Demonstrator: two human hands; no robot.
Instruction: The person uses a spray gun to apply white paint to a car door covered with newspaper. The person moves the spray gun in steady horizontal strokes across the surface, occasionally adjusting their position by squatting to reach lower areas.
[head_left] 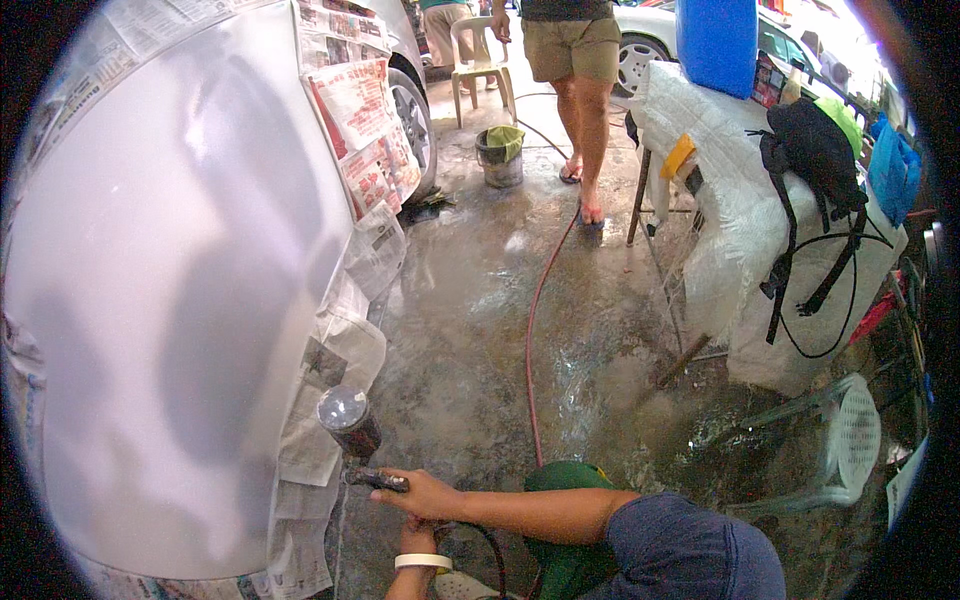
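Observation:
My right hand (425, 495) is wrapped round the dark spray gun (378, 480), at the end of my bent right arm in a blue sleeve. A cup (350, 422) with a pale round lid and dark sides stands on top of the gun. My left hand (416, 530), with a white band at its wrist, is just below the right one; its fingers are hidden. Beside the gun on the left is a large car body panel (130, 290), whitish with grey patches. Newspaper sheets (312, 440) cover the panel's edge next to the cup.
A red hose (530, 370) runs across the wet floor (460, 330). Ahead stands a person in shorts (572, 50), near a bucket (500, 160) and a plastic chair (480, 70). On the right are a covered table (690, 240) with a black bag (815, 150) and a white chair (850, 440).

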